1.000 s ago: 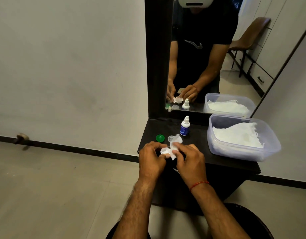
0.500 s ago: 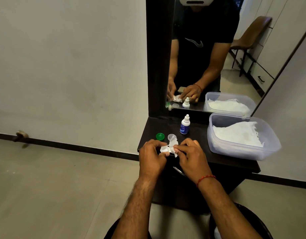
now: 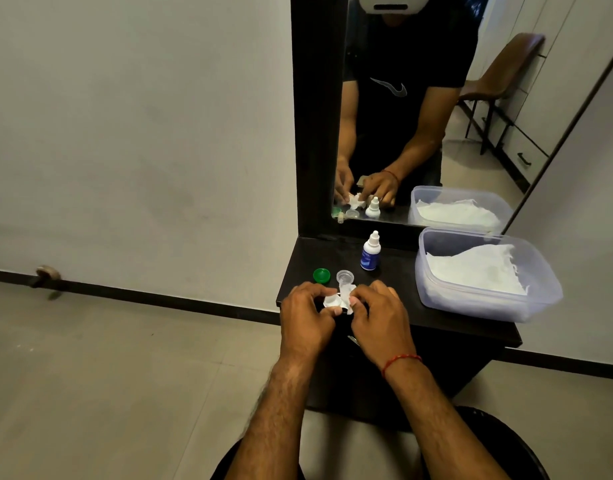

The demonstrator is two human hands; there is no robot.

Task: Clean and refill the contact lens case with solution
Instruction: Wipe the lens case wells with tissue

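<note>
White plastic, the lens case [image 3: 332, 301] is sitting in the left hand's [image 3: 307, 315] curled fingers, just in front of the small bottle [image 3: 371, 253]. The right hand [image 3: 381, 317] is pinching crumpled tissue [image 3: 348, 293] against it.

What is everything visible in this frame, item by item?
lens case: one, white, held between both hands over the shelf's front edge
tissue piece: one, white, at the case
green cap: one, green, on the shelf, left of the clear cap
clear cap: one, clear, just behind the hands
solution bottle: one, white with blue label, upright near the mirror
plastic container: one, translucent, open, right side of the shelf
tissues: count unclear, white, inside the container
shelf: one, black
mirror: one, dark-framed, behind the shelf
left hand: grips the lens case
right hand: red thread at wrist, pinches the tissue piece
</note>
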